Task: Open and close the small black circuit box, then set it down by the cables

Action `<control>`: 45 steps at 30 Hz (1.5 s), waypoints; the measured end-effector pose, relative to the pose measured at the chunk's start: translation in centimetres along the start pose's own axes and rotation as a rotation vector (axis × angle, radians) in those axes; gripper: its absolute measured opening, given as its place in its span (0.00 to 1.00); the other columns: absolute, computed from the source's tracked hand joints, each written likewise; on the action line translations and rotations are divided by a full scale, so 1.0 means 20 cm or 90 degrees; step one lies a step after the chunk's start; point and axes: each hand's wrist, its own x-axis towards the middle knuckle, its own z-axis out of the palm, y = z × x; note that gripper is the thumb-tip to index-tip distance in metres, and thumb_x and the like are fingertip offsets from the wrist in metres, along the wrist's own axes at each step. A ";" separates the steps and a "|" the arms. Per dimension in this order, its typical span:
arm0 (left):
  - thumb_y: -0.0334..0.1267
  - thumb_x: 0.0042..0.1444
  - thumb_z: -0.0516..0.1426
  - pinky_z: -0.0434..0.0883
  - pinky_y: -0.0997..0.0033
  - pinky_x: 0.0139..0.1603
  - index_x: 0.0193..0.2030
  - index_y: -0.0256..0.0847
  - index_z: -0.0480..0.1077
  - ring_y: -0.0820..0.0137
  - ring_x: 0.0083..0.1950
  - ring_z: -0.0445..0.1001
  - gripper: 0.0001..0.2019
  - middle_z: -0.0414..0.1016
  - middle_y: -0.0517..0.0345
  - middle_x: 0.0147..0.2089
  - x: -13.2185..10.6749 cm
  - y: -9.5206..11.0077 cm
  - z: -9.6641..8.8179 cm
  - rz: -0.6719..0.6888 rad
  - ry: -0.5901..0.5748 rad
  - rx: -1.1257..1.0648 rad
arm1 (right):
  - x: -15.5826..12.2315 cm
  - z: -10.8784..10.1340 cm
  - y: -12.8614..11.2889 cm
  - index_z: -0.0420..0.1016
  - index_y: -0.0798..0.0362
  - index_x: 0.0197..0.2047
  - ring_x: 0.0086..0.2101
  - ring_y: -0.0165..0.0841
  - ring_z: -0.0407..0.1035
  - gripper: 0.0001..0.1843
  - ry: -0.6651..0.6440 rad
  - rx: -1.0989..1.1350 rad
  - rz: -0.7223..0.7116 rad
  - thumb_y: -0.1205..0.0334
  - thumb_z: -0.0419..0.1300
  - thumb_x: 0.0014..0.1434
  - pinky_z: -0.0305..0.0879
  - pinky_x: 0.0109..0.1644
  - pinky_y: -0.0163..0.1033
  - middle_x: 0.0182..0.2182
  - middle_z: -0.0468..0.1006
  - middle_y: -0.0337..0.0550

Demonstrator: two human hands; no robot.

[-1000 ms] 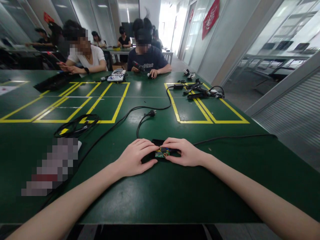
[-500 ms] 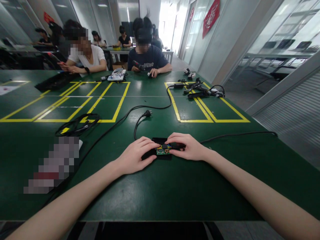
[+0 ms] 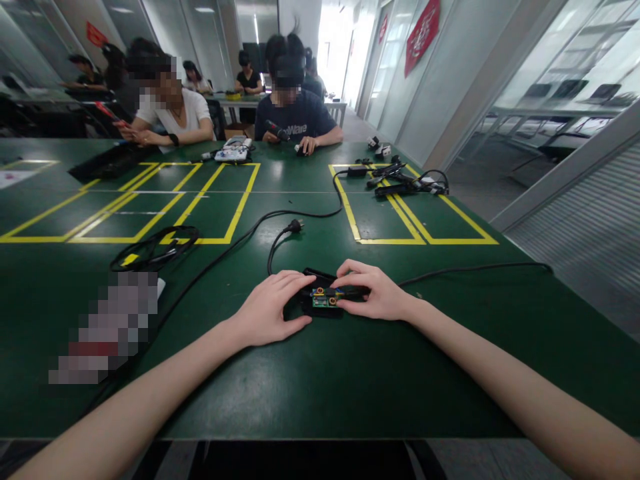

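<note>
A small green circuit board [image 3: 325, 302] with copper-coloured coils and coloured wires lies in a shallow black plastic case [image 3: 320, 274] on the table before me. My right hand [image 3: 373, 291] has its thumb and index finger on the right end of the board, where a black cable [image 3: 361, 291] meets it. Around the left end of the case my left hand [image 3: 270, 308] is spread, thumb at the near edge and fingers at the far side, with a gap between them. A short black cord with a plug [image 3: 296, 227] rests beyond that hand.
A coiled black cable [image 3: 155, 248] and a blurred-out item [image 3: 113, 327] lie to the left. Yellow tape outlines [image 3: 230, 233] mark the green table. Black adapters and cables [image 3: 395, 180] sit at the far right. A power strip [image 3: 234, 149] and two people are at the far edge.
My left fingers have lifted off the board and moved slightly away, showing more of it, including a second coil. The right hand's fingers have shifted slightly but stay at the board.
</note>
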 end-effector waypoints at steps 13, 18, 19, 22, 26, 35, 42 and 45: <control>0.40 0.56 0.69 0.73 0.50 0.67 0.71 0.45 0.61 0.53 0.66 0.75 0.37 0.73 0.44 0.68 -0.01 -0.01 0.01 -0.032 0.026 -0.027 | 0.03 0.01 -0.02 0.84 0.55 0.40 0.24 0.25 0.60 0.12 -0.014 0.103 0.158 0.54 0.65 0.64 0.55 0.25 0.33 0.35 0.76 0.43; 0.40 0.57 0.68 0.73 0.50 0.67 0.71 0.47 0.61 0.53 0.66 0.75 0.37 0.74 0.46 0.68 -0.01 -0.01 0.01 -0.033 0.018 -0.036 | 0.04 0.02 -0.02 0.84 0.55 0.39 0.23 0.25 0.59 0.13 -0.004 0.085 0.181 0.53 0.65 0.65 0.55 0.25 0.34 0.34 0.77 0.43; 0.40 0.57 0.68 0.72 0.49 0.68 0.71 0.47 0.61 0.53 0.67 0.74 0.37 0.73 0.45 0.68 -0.01 -0.01 0.01 -0.030 0.021 -0.034 | 0.04 0.02 -0.02 0.84 0.55 0.40 0.23 0.25 0.59 0.13 -0.001 0.079 0.181 0.53 0.65 0.65 0.56 0.25 0.34 0.35 0.77 0.43; 0.41 0.58 0.68 0.71 0.47 0.69 0.70 0.46 0.63 0.52 0.68 0.72 0.35 0.72 0.43 0.69 -0.01 -0.01 0.01 -0.022 0.036 -0.028 | 0.03 0.02 -0.01 0.84 0.55 0.42 0.24 0.26 0.63 0.12 0.020 0.050 0.173 0.54 0.65 0.65 0.60 0.27 0.34 0.36 0.78 0.44; 0.45 0.64 0.64 0.73 0.48 0.66 0.69 0.43 0.65 0.53 0.65 0.74 0.29 0.73 0.41 0.66 0.00 0.00 0.01 -0.033 0.047 -0.028 | 0.02 0.03 0.02 0.84 0.53 0.44 0.30 0.32 0.71 0.11 0.046 -0.001 0.149 0.56 0.64 0.65 0.67 0.31 0.36 0.37 0.79 0.45; 0.34 0.73 0.49 0.75 0.54 0.65 0.65 0.43 0.69 0.60 0.63 0.76 0.18 0.76 0.46 0.63 0.00 -0.03 0.03 -0.045 0.063 0.009 | 0.00 0.05 0.05 0.81 0.46 0.56 0.45 0.39 0.79 0.16 0.037 -0.107 0.093 0.56 0.64 0.67 0.79 0.48 0.45 0.53 0.78 0.49; 0.34 0.70 0.54 0.75 0.49 0.63 0.60 0.41 0.74 0.57 0.64 0.76 0.15 0.76 0.46 0.66 0.00 -0.10 0.02 -0.036 0.044 0.062 | -0.01 0.04 0.02 0.79 0.47 0.59 0.53 0.46 0.78 0.25 -0.008 -0.125 0.060 0.53 0.70 0.59 0.77 0.56 0.51 0.60 0.76 0.51; 0.34 0.71 0.54 0.76 0.50 0.60 0.59 0.41 0.76 0.57 0.63 0.77 0.14 0.77 0.47 0.66 0.00 -0.11 0.02 -0.029 0.056 0.075 | -0.01 0.05 0.01 0.79 0.46 0.58 0.51 0.45 0.80 0.25 -0.007 -0.150 0.086 0.52 0.71 0.59 0.78 0.54 0.50 0.62 0.76 0.50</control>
